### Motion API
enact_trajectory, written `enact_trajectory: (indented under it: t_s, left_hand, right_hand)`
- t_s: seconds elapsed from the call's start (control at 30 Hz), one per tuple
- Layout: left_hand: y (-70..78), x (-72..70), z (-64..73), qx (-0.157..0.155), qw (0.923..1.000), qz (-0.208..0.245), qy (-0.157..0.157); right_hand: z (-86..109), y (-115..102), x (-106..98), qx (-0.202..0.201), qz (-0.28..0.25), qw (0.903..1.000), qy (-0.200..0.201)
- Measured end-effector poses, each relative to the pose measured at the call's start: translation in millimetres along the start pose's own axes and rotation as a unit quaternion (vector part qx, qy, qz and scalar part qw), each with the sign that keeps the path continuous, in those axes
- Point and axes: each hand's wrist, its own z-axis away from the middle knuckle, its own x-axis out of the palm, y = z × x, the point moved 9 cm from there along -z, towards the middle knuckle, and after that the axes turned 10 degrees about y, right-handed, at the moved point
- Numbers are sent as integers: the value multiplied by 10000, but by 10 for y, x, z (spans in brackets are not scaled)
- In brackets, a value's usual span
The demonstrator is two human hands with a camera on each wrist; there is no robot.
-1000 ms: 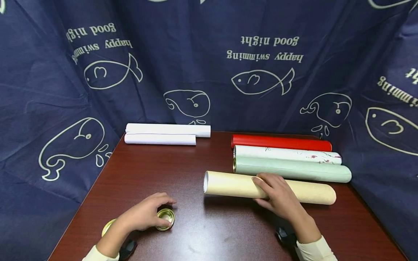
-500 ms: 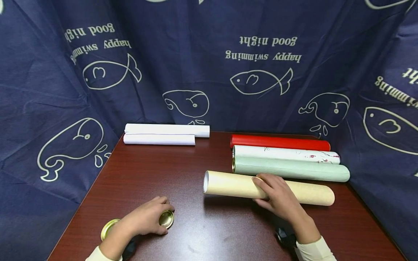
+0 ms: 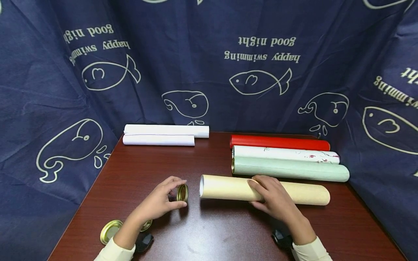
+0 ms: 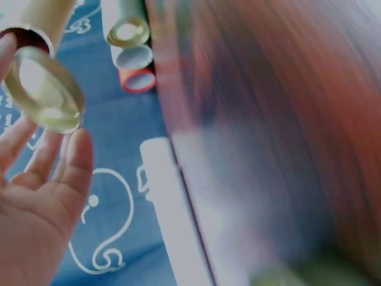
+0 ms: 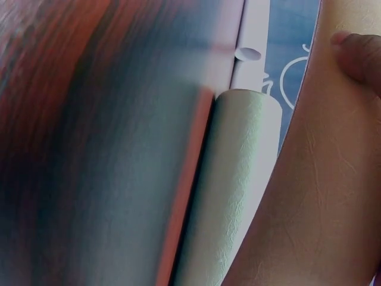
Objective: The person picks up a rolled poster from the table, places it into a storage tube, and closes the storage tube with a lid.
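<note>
Pinching a gold lid (image 3: 183,193) by the rim with the left hand (image 3: 160,199), thumb on the near side, fingers on the far side, parted only as wide as the lid. Held on edge over the table (image 3: 209,232), just left of the cream tube (image 3: 225,187) and apart from it in the head view. Round, shiny and yellowish, like a shallow cup, with a raised rim and pale glints; hollow turned to the right.

Clasping the cream tube around its middle with the right hand (image 3: 274,197), curled close against it. Long, straight and pale yellow, finely creased in the right wrist view, whitish just inside the uncapped left end. Hard to tell whether lifted or resting.

At the near left, two more gold lids: one lying flat (image 3: 111,230), one partly hidden behind the left wrist (image 3: 146,225). At the far right, side by side, a green tube (image 3: 290,169), a flower-patterned white tube (image 3: 284,153) and a red tube (image 3: 281,142). At the far left, two white paper rolls (image 3: 158,140), touching lengthwise.
</note>
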Motion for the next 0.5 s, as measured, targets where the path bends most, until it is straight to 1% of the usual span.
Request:
enact_trajectory:
  t_s: [0.07,0.17,0.33,0.5]
  left_hand:
    - [10,8,-41,-122,9992,340,185]
    - [56,37,-95,-238,9965,743,312]
    - [136,102,-153,-235,9914,1249,304]
    - [166,177,-170,-231,9867,1578,299]
  right_hand:
    - [-4,-18,21,-13,-7,10000,-40]
    - [-14,-45,32,-43,-32,10000,-59]
    - [-17,-71,41,-111,-55,9999,-10]
    - [-10,-90,67,-168,-50,9998,-16]
